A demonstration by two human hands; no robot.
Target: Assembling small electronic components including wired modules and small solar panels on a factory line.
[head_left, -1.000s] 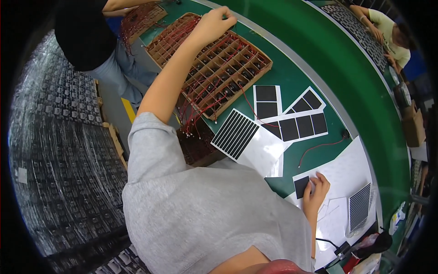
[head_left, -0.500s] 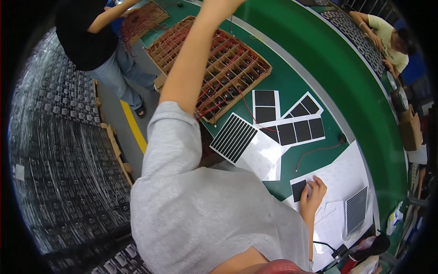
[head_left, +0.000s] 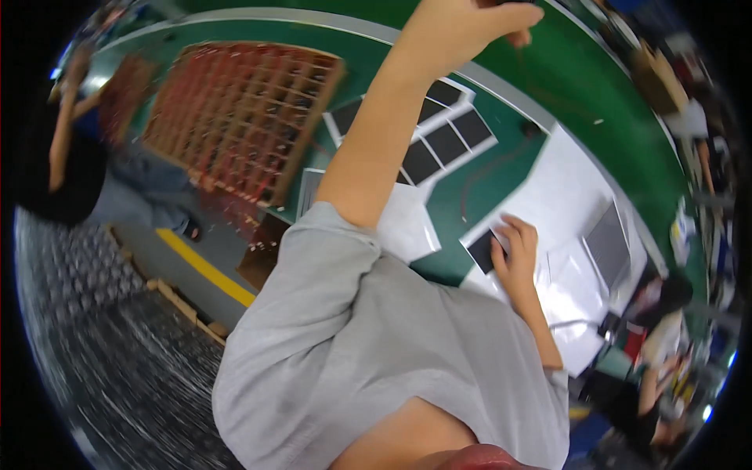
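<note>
My left arm stretches up to the top edge, where my left hand [head_left: 450,35] is closed around a small dark part [head_left: 505,2], mostly hidden by the fingers and cut off by the frame. A thin red wire seems to trail from it over the green surface, ending in a white tip [head_left: 598,121]. Lower down, my right hand [head_left: 517,258] rests on a white sheet with its fingers apart. Its thumb and fingertips touch a black square [head_left: 481,252] with a white border. Beyond the left forearm lie white strips carrying black squares [head_left: 446,144].
A divided cardboard box [head_left: 333,82] of wired parts stands at the left. Another wired part [head_left: 531,129] lies on the green table beside a large white sheet [head_left: 568,176] and a striped sheet [head_left: 606,247]. A person in black [head_left: 59,168] stands far left; another is at lower right.
The view has swung, shifting the box and table leftward and the sheets upward. My left hand now shows more, closed on a dark part. The right hand stays on the black square.
</note>
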